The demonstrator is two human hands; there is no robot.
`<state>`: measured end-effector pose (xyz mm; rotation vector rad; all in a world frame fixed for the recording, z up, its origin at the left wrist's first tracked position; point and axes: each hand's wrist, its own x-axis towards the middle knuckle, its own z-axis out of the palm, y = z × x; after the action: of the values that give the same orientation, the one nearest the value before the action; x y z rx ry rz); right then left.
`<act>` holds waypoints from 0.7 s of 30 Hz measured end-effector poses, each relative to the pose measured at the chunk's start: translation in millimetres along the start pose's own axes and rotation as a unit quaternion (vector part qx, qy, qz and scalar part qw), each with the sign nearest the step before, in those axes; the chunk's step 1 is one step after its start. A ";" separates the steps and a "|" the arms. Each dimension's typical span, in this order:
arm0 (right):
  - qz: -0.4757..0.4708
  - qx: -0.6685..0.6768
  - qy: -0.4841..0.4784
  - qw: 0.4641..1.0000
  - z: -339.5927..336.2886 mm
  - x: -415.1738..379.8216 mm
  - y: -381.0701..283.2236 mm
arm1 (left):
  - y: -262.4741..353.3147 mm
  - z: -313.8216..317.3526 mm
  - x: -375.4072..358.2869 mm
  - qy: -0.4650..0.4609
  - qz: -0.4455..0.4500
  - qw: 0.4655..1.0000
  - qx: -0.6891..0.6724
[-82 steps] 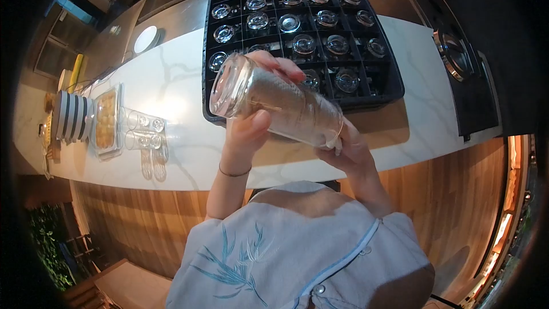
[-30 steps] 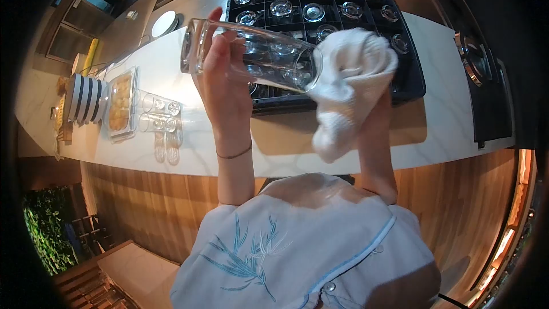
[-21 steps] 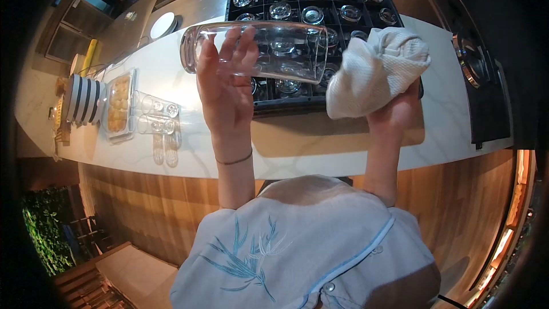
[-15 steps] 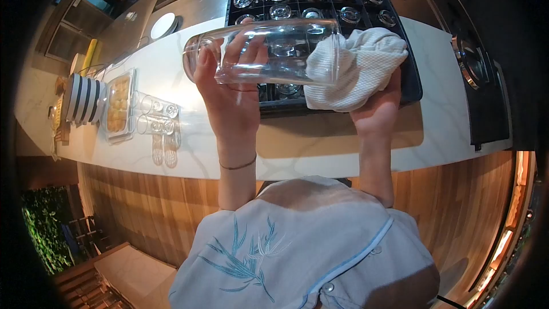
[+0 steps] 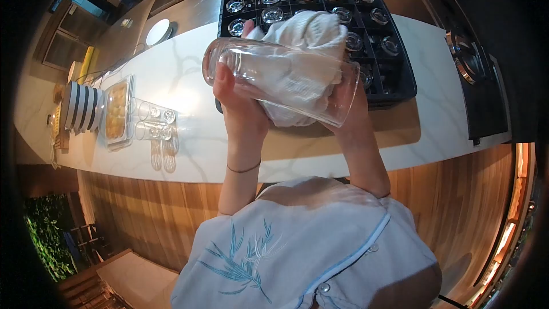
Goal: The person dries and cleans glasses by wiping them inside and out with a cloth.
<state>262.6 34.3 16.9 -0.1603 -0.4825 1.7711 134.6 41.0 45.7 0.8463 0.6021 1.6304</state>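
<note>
A tall clear drinking glass (image 5: 257, 68) lies nearly sideways in the air, its open rim to the right and slightly lower. Near its thick base, my left hand (image 5: 240, 100) is wrapped round it. My right hand (image 5: 350, 100) grips a white textured cloth (image 5: 314, 37), which is bunched against the far side of the glass and shows through it. The glass and cloth partly hide the fingers of my right hand. Directly beyond them stands a black divided rack (image 5: 394, 98) with several clear glasses in its compartments.
On the white marble counter (image 5: 191, 68), two clear glasses (image 5: 153, 123) stand at left beside a lidded clear tray of yellowish round pieces (image 5: 116, 109). Striped stacked dishes (image 5: 83, 106) are further left. A white round plate (image 5: 158, 32) lies behind, and a dark appliance (image 5: 486, 97) is at right.
My right hand has moved left with the cloth, from the glass's rim end to along its far side. The glass has shifted right and down, and its rim end now tilts lower.
</note>
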 end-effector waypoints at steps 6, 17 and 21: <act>0.001 -0.084 0.097 0.992 -7.5 -12.1 7.2 | -5.7 -15.4 14.8 -0.054 0.002 0.998 -0.042; -0.175 -0.026 0.004 0.984 -42.9 -22.4 -17.1 | -2.0 -18.8 11.5 -0.076 0.000 0.993 -0.093; -0.163 -0.212 0.057 0.962 -42.9 -18.5 -11.1 | -14.3 -20.5 5.1 -0.094 0.001 0.989 -0.113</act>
<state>292.7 28.7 -20.0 -0.4547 -0.7561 1.3119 126.5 50.3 23.3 0.8204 0.2777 1.5634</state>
